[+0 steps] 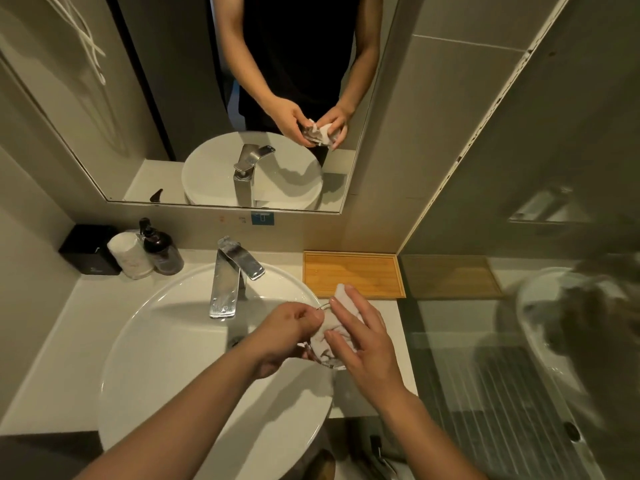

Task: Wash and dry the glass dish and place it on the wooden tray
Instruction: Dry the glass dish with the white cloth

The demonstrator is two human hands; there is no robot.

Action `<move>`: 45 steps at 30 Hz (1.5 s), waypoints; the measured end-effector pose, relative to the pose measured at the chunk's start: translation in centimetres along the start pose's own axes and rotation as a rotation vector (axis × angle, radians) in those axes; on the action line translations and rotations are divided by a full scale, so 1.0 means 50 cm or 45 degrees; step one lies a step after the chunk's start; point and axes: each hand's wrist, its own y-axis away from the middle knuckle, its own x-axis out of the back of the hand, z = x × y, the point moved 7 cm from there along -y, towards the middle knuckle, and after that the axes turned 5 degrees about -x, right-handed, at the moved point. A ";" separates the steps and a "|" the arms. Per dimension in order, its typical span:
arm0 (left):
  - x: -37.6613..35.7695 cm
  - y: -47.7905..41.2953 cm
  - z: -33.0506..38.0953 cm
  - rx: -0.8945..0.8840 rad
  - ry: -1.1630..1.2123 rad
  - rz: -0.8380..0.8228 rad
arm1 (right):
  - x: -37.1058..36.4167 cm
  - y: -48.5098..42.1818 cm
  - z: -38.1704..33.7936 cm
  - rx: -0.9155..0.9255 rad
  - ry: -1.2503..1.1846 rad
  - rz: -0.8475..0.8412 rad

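Over the right rim of the white basin, my left hand grips a small clear glass dish by its edge. My right hand presses a white paper tissue into the dish, fingers spread over it. Much of the dish is hidden by both hands and the tissue. The wooden tray lies bare on the counter behind my hands, against the wall.
A chrome tap stands over the basin, with no water running that I can see. A black box, a white roll and a dark pump bottle sit at the back left. A mirror hangs above, with a glass partition at right.
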 end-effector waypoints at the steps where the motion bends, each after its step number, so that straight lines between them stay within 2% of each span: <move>1: -0.006 0.004 -0.006 -0.030 0.075 0.088 | 0.003 0.001 0.003 -0.030 -0.046 0.070; 5: -0.046 0.033 -0.050 -0.137 0.456 0.358 | 0.001 0.015 0.011 -0.223 -0.270 0.306; 7: -0.058 0.040 -0.062 -0.137 0.557 0.336 | 0.001 0.021 0.010 -0.224 -0.223 0.327; 9: -0.046 0.032 -0.055 -0.060 0.619 0.240 | 0.002 0.019 0.011 -0.196 -0.212 0.231; 13: 0.005 0.011 -0.022 0.134 0.223 -0.048 | 0.002 0.005 -0.010 0.072 0.032 -0.072; 16: 0.011 0.005 -0.015 0.140 0.124 -0.105 | -0.004 -0.006 -0.020 0.065 0.051 -0.176; 18: 0.006 0.005 -0.016 0.092 0.161 0.008 | -0.002 -0.007 -0.018 -0.007 -0.019 -0.090; 22: -0.027 0.020 -0.039 -0.069 0.577 0.310 | 0.004 0.014 -0.014 -0.212 -0.322 0.290; 24: -0.047 0.034 -0.051 -0.112 0.673 0.380 | -0.001 0.023 -0.014 -0.257 -0.388 0.361; 27: -0.040 0.035 -0.050 -0.040 0.702 0.273 | 0.002 0.018 -0.007 -0.230 -0.355 0.254; 31: 0.016 0.015 -0.018 0.114 0.280 -0.018 | 0.022 -0.008 -0.007 -0.042 -0.131 -0.009; 35: 0.025 0.011 -0.003 0.148 0.245 -0.239 | 0.028 -0.030 -0.020 0.056 -0.038 -0.184; 38: 0.019 0.010 -0.010 0.089 0.293 -0.136 | 0.026 -0.025 -0.014 -0.010 -0.096 -0.082; 42: -0.031 0.030 -0.048 -0.047 0.550 0.172 | 0.023 0.009 -0.001 -0.250 -0.421 0.324; 45: -0.042 0.039 -0.063 0.022 0.610 0.175 | 0.017 0.022 0.010 -0.315 -0.399 0.340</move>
